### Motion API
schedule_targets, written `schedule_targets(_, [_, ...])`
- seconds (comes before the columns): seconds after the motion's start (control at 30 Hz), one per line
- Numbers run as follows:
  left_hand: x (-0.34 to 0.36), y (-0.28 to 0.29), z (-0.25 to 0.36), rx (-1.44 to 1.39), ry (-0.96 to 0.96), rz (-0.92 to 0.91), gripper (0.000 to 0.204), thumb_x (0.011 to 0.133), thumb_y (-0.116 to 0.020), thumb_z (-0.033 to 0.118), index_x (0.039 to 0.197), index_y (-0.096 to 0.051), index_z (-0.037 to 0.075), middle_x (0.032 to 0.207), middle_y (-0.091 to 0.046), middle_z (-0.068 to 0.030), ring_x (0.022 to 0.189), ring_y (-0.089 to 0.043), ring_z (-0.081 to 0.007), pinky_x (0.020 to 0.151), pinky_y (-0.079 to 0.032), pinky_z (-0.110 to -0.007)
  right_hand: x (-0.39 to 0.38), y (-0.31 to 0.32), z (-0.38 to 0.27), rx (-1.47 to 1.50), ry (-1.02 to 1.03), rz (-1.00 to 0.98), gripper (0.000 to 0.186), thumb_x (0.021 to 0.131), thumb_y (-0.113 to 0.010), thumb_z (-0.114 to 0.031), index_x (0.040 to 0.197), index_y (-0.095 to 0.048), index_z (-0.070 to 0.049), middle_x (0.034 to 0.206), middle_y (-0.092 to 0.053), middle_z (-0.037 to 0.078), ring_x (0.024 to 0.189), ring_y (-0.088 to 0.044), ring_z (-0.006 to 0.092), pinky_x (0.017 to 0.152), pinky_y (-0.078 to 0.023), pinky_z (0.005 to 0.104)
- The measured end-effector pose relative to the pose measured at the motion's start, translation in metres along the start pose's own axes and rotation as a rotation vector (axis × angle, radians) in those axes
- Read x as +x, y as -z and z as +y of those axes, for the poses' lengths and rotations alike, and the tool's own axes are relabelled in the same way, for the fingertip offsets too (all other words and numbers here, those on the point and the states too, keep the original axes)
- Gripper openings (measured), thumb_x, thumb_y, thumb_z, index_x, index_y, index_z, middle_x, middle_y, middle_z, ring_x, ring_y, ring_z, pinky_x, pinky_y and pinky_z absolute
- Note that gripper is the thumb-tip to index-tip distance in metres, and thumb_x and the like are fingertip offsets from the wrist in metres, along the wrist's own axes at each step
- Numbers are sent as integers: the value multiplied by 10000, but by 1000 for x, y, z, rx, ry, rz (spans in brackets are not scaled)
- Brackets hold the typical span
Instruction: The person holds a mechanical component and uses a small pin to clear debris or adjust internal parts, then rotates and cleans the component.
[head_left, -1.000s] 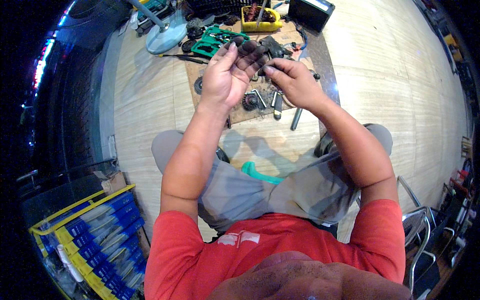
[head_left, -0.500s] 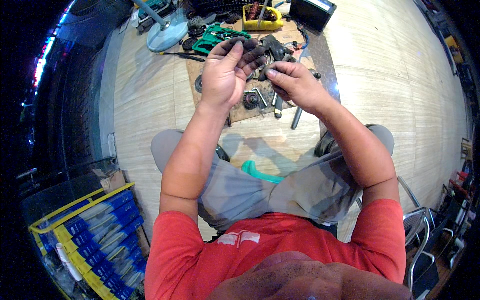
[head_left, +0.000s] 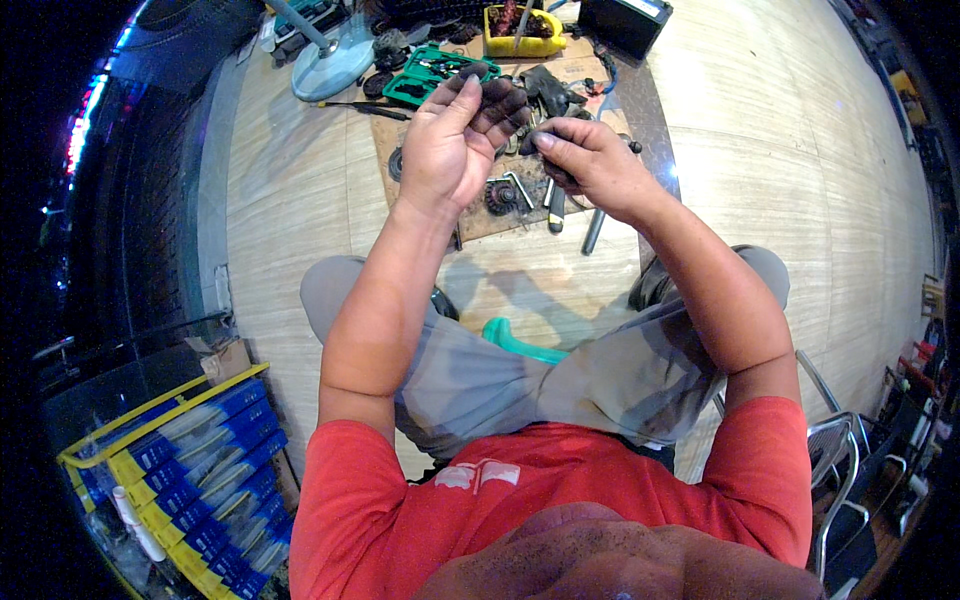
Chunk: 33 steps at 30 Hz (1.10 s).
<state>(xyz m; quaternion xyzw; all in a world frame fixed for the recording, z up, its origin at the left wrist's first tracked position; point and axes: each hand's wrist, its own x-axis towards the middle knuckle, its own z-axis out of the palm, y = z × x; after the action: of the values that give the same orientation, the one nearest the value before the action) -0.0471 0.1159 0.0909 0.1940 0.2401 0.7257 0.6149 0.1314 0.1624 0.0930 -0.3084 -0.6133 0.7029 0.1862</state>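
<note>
Near the top centre, my left hand [head_left: 456, 140] is raised palm up, its blackened fingers loosely curved and apart, with nothing visible in them. Just to its right, my right hand [head_left: 585, 160] has thumb and finger pressed together on something too small or dark to make out. Beneath them lies a dirty cardboard sheet [head_left: 480, 230] bearing a black toothed gear [head_left: 500, 198], an L-shaped key [head_left: 518, 188], a yellow-and-black handle [head_left: 556, 210] and a metal tube [head_left: 593, 230]. Behind are an open green tool case [head_left: 410, 88] and a dark crumpled piece [head_left: 545, 90].
A yellow cut-open container [head_left: 548, 40] and a black box [head_left: 625, 25] stand at the back, beside a stand's round pale base [head_left: 325, 75]. A green curved object [head_left: 520, 345] lies between my legs. A blue-and-yellow rack [head_left: 190, 475] is lower left, a metal chair [head_left: 840, 435] lower right.
My right hand has shifted slightly right from a second ago, dipping and rising a little. My left hand has moved only slightly, its fingers still curved.
</note>
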Motion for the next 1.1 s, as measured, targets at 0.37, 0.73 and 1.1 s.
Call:
schedule_targets(0.37, [0, 2, 1, -8, -33, 45, 152, 951, -536, 187, 1021, -612, 76, 893, -673, -128, 841, -672, -267, 753, -561, -449, 0, -1, 5, -24, 24, 2, 184, 959, -532, -242, 967, -618, -79, 640, -458, -87, 542, -386, 12, 469, -283, 184])
schedule_targets(0.73, [-3, 4, 4, 107, 150, -15, 154, 943, -555, 177, 991, -620, 46, 768, -644, -72, 702, -644, -202, 666, -560, -374, 10, 26, 4, -613, 273, -27, 210, 907, -598, -217, 928, -628, -10, 666, -580, 81, 615, -536, 195, 605, -437, 326])
schedule_targets(1.1, [-14, -11, -9, 812, 433, -68, 173, 910, -582, 115, 1003, -632, -21, 842, -665, -68, 748, -632, -147, 705, -531, -300, 8, 51, -4, -1185, 432, 63, 225, 842, -628, -247, 824, -591, -26, 800, -608, 174, 812, -580, 394, 688, -446, 483])
